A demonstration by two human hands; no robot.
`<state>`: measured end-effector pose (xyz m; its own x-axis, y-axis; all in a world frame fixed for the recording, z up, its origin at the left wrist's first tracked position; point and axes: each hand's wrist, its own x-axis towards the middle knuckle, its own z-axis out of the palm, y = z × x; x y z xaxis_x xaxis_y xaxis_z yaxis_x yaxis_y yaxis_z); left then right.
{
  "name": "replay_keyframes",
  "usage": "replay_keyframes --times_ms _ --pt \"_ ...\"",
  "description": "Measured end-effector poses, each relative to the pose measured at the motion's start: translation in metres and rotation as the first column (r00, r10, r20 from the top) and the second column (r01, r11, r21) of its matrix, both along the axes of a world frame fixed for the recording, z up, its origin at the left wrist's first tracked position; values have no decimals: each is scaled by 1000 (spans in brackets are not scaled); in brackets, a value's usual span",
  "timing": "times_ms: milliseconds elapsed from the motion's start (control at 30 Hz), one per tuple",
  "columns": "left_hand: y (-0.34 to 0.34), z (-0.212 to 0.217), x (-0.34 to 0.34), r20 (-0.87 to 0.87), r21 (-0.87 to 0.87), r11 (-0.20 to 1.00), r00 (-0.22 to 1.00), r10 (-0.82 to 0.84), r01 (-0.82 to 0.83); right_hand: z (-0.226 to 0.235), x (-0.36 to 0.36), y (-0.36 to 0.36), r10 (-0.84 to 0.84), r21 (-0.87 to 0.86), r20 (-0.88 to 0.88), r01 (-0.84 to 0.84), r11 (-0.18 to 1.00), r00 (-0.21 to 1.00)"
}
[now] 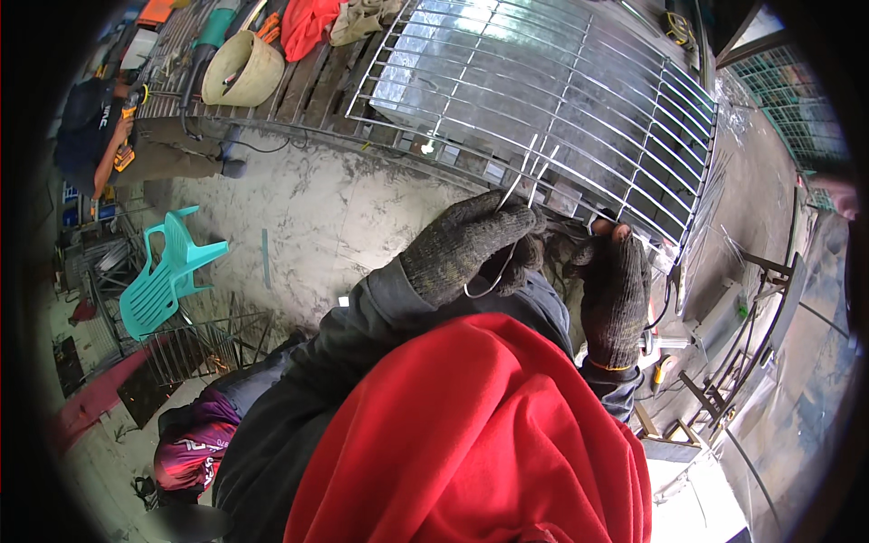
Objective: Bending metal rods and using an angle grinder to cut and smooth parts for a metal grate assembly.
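My left hand point(475, 242), in a dark knitted work glove, is closed around thin bent metal rods point(517, 184). Their two straight ends stick up past the fingers, and a curved hook end hangs below the glove. A large wire grille point(563, 100) of parallel bars lies on the workbench in front of me. At its near right edge, my right hand point(617, 285) has its fingers curled against the rim, with bare fingertips showing through the glove. Exactly how those fingers grip the rim is partly hidden.
A grey metal sheet point(425, 86) lies under the grille. On the slatted bench point(303, 95) stands a cream bucket point(243, 70). A co-worker point(100, 136) holds a yellow power tool at far left; another person point(204, 434) crouches at lower left. A turquoise chair point(172, 271) and metal frames point(756, 335) flank me.
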<state>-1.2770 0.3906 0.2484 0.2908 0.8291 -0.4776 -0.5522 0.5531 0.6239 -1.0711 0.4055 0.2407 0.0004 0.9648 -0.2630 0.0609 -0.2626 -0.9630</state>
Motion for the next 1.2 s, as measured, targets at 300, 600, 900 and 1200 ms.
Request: replay_keyframes --times_ms 300,600,900,1200 --pt "2 -9 8 24 84 996 999 33 -35 1 0 5 -35 -171 -142 10 985 989" --pt "4 -1 25 -268 115 993 961 67 -38 -2 1 4 -51 -189 -174 18 982 983" --pt "2 -6 20 -146 79 993 984 103 -92 -5 2 3 -100 -209 -191 59 976 977" --pt "3 -5 24 -215 141 983 966 143 -114 -4 0 4 -99 -212 -208 54 976 973"
